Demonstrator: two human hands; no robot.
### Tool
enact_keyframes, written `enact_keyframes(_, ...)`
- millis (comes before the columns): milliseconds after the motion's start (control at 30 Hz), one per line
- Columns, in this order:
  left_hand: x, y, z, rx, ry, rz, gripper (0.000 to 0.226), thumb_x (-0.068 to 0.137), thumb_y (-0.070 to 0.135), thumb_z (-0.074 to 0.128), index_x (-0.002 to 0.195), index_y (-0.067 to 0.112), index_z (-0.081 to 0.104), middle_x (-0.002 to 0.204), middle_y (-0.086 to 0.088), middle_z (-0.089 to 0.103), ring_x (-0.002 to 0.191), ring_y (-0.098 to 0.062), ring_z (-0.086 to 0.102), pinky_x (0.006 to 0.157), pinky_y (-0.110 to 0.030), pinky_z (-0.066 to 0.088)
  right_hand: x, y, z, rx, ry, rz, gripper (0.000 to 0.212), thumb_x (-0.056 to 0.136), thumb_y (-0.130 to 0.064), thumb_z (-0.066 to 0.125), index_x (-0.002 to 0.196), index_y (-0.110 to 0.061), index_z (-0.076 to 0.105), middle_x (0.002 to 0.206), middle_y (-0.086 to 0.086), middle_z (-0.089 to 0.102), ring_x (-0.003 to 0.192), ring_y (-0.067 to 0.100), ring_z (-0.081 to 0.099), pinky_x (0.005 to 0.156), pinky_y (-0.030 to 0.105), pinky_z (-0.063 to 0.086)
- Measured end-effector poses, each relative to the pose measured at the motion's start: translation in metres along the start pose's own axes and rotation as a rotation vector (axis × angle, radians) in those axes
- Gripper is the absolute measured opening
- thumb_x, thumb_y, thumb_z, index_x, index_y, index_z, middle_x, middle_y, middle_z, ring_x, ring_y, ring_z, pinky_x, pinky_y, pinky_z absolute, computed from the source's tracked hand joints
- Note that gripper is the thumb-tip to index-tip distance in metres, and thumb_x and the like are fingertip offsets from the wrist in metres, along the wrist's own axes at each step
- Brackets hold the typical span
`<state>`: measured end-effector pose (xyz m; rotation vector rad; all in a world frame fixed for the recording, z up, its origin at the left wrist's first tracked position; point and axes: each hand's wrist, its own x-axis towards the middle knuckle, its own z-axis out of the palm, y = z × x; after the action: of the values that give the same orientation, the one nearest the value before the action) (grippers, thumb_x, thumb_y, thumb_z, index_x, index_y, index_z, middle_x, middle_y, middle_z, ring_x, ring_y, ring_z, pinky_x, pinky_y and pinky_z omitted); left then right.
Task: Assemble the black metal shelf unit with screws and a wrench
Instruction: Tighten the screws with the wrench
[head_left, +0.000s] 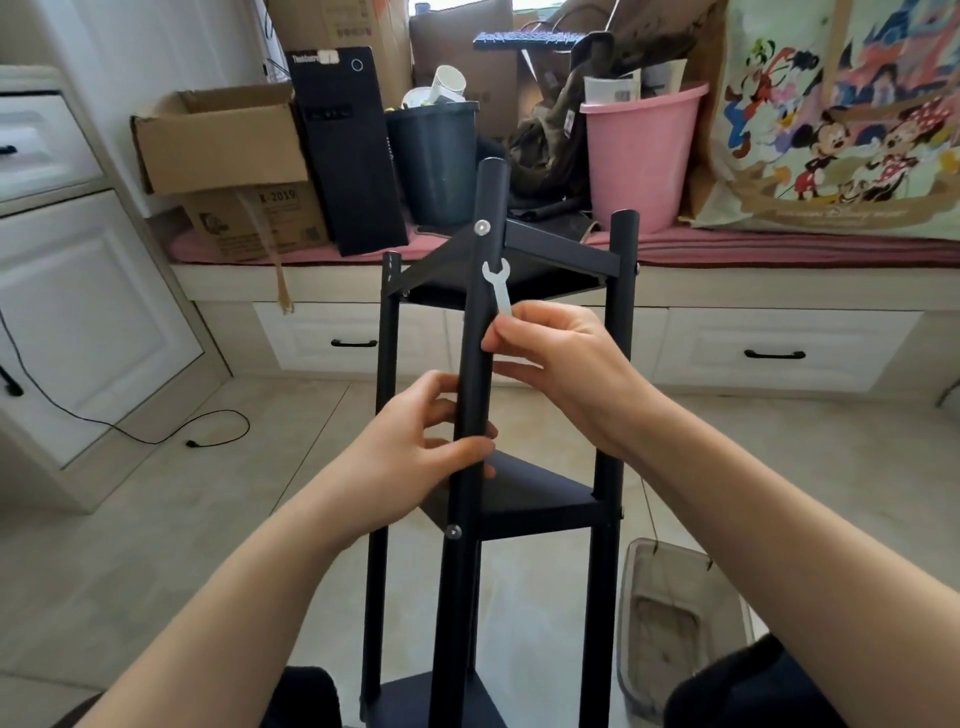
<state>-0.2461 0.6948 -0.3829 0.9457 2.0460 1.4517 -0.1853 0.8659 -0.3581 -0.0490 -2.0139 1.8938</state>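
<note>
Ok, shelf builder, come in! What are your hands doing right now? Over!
Left hand grips the front pole. Right hand pinches the small wrench, jaw up, below the top screw, not on it. Nothing in the way.

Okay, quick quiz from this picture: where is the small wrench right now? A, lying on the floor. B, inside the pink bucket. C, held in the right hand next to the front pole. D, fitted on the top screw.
C: the right hand pinches the wrench beside the front pole, its open end below the top screw, not on it.
</note>
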Motion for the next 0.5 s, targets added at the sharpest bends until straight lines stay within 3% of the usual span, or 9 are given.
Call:
enact_keyframes(100,0.000,-0.005,0.003,0.155,0.019,0.010,0.057,0.090,0.014,0.074,0.138,0.025,0.046,0.113,0.006,0.068,0.098,-0.013,0.073,0.080,-0.024,0.061,0.003,0.000,-0.004,0.024,0.018,0.005,0.026,0.099,-0.015,0.053,0.078,-0.013,0.068,0.095,0.000,0.071,0.104,0.020,0.067,0.102,0.044,0.050)
enact_keyframes(233,-0.015,-0.020,0.011,0.399,0.180,0.061,0.054,0.084,0.025,0.079,0.126,0.037,0.046,0.112,0.018,0.056,0.101,0.004,0.057,0.075,-0.006,0.049,0.009,0.005,-0.008,0.144,-0.021,0.055,0.025,0.100,-0.016,0.051,0.082,-0.014,0.067,0.116,0.013,0.069,0.106,0.023,0.067,0.095,0.040,0.054)
enact_keyframes(367,-0.038,-0.047,0.035,0.196,0.360,-0.112,0.060,0.079,0.052,0.073,0.125,0.042,0.036,0.113,0.019,0.048,0.100,0.002,0.055,0.071,-0.012,0.043,0.016,0.010,-0.015,0.268,-0.037,0.088,0.021,0.100,-0.016,0.049,0.088,-0.011,0.065,0.124,0.020,0.064,0.113,0.032,0.065,0.092,0.042,0.056)
enact_keyframes(433,-0.043,-0.055,0.047,0.005,0.346,-0.226,0.065,0.072,0.071,0.058,0.123,0.037,0.038,0.112,0.013,0.055,0.095,-0.003,0.062,0.073,-0.014,0.046,0.018,0.013,-0.017,0.295,-0.023,0.090,0.020,0.100,-0.016,0.049,0.089,-0.011,0.065,0.120,0.019,0.066,0.112,0.031,0.066,0.089,0.042,0.057)
enact_keyframes(500,-0.045,-0.067,0.060,-0.163,0.324,-0.236,0.067,0.072,0.071,0.050,0.124,0.030,0.041,0.108,-0.001,0.062,0.084,-0.013,0.072,0.078,-0.026,0.054,0.020,0.017,-0.015,0.327,0.007,0.086,0.021,0.101,-0.016,0.048,0.089,-0.012,0.065,0.117,0.017,0.067,0.110,0.030,0.067,0.086,0.040,0.058)
